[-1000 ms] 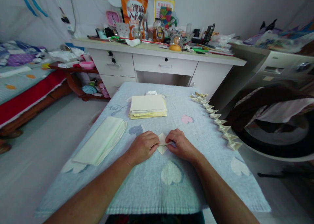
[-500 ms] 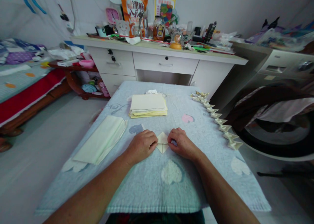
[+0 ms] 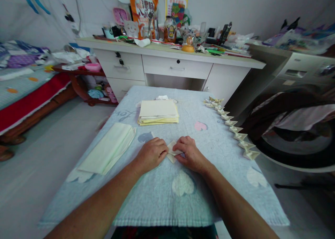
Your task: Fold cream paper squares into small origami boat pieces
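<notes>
Centrally, held between left grip (image 3: 151, 154) and right grip (image 3: 190, 153) near the middle of the table (image 3: 157, 204): a small folded paper (image 3: 171, 147), hard to tell whether resting on the surface or just above. Left grip pinching the paper's left corner, the corner itself lost beneath thumb and fingertips. Right grip pinching the right side, fingers bent over the upper face, most of that edge hidden. Visible in between, a pale tip facing away and a smaller one facing the near edge, creases too fine to make out.

Both forearms (image 3: 115, 193) cut off at the bottom, along with dark clothing (image 3: 164, 232) mostly out of frame. Farther back, a stack (image 3: 158, 108) of cream and yellow sheets, partly hiding a white scrap (image 3: 162, 97). To the left, apart from the left grip, a sheaf (image 3: 106, 150) lying slantwise, layers impossible to count. Along the right side, a row (image 3: 236, 129) of folded pieces, overlapping, the farthest too small to read clearly. Beyond, drawers (image 3: 162, 66), lower parts blocked by the table. Cropped at left, a bed (image 3: 34, 81); cropped at right, a washer (image 3: 290, 66).
</notes>
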The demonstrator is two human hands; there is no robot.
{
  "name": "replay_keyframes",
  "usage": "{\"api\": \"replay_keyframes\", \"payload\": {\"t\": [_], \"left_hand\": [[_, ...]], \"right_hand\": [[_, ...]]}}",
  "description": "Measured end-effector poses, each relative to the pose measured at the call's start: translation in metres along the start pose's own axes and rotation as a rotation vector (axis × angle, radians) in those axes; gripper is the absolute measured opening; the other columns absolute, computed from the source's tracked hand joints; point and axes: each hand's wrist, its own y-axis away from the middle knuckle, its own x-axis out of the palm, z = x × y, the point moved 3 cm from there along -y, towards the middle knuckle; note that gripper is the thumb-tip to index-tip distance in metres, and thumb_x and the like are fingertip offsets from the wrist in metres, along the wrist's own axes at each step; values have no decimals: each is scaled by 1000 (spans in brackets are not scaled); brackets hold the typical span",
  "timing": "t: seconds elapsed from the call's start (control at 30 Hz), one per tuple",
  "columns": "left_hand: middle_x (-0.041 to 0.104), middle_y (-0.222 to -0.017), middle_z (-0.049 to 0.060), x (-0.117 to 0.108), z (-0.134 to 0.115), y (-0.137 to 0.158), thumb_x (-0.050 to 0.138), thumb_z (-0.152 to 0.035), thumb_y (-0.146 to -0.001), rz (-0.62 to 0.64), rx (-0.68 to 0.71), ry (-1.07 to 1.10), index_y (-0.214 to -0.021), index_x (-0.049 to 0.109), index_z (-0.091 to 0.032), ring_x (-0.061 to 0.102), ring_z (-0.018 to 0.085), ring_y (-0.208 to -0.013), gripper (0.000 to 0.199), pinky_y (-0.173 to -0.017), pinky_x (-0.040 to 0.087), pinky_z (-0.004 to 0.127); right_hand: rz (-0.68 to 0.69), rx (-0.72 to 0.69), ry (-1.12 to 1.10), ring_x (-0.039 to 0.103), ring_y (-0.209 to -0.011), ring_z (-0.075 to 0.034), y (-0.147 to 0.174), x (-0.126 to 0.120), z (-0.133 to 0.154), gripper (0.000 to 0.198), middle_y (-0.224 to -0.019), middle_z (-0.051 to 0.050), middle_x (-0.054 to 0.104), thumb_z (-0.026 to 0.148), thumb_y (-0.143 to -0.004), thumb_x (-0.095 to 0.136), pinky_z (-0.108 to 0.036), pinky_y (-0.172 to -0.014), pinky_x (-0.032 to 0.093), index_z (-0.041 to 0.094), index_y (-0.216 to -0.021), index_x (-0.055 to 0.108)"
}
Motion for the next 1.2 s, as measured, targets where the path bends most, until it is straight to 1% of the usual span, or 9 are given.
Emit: {"api": "replay_keyframes", "payload": {"t": [0.13, 0.2, 0.3, 0.4, 0.5, 0.6, 0.7, 0.97, 1.2], "left_hand": [[60, -82, 4, -1, 2, 0, 57, -15, -83, -53, -40, 59, -76, 63, -17, 54, 18, -84, 10, -76, 44, 31], [59, -88, 4, -2, 4, 0, 60, -14, -80, -88, -72, 109, -76, 64, -18, 53, 19, -88, 7, -80, 44, 32], [58, -91, 3, -1, 9, -1, 64, -15, -77, -102, -123, 174, -74, 64, -19, 54, 19, -92, 6, -85, 43, 34], [58, -91, 3, 0, 11, -2, 63, -16, -77, -100, -155, 204, -72, 64, -18, 54, 19, -91, 6, -86, 43, 35], [57, -89, 3, 0, 10, -3, 62, -16, -78, -101, -164, 212, -71, 63, -18, 54, 19, -90, 7, -85, 44, 34], [57, -89, 3, 0, 10, -3, 61, -16, -78, -114, -167, 202, -70, 63, -18, 54, 19, -89, 8, -85, 44, 35], [56, -89, 3, 1, 10, -3, 61, -16, -78, -117, -172, 190, -70, 62, -18, 53, 19, -90, 8, -86, 43, 35], [53, -90, 2, 5, 12, -1, 61, -19, -78, -164, -191, 159, -72, 61, -18, 51, 19, -90, 7, -83, 43, 37], [53, -90, 3, 6, 9, -1, 58, -20, -81, -151, -235, 103, -73, 61, -18, 49, 20, -90, 9, -83, 43, 38]], "right_hand": [[23, 20, 41, 43, -91, -19, -4, 4, 1, 3, -89, -4, 56, 18, -82, 63, -33, -82, 29, 19, -85, 65], [30, 21, 61, 44, -90, -19, -5, 4, 1, 3, -87, -4, 57, 18, -85, 61, -33, -80, 29, 18, -84, 64], [28, 28, 63, 45, -88, -19, -6, 5, 0, 6, -86, -4, 57, 19, -86, 60, -33, -79, 29, 18, -82, 64], [6, 67, 13, 46, -84, -18, -5, 3, -4, 1, -83, -3, 58, 19, -85, 62, -32, -78, 30, 19, -85, 62], [-11, 115, -22, 47, -84, -18, -2, -2, -9, 8, -84, -2, 58, 21, -82, 66, -31, -78, 31, 18, -86, 60], [10, 152, -9, 46, -89, -19, 1, -8, -13, 7, -90, -4, 57, 24, -81, 67, -32, -79, 31, 19, -81, 62], [27, 179, -16, 45, -91, -20, 1, -11, -16, 6, -93, -4, 56, 23, -82, 66, -33, -80, 31, 19, -79, 64], [44, 264, 12, 44, -91, -20, -1, -8, -16, 9, -92, -5, 56, 23, -84, 63, -35, -80, 30, 18, -77, 64], [12, 295, 37, 44, -91, -21, 0, -6, -17, 12, -94, -6, 56, 25, -86, 60, -35, -77, 30, 19, -77, 65]]}}
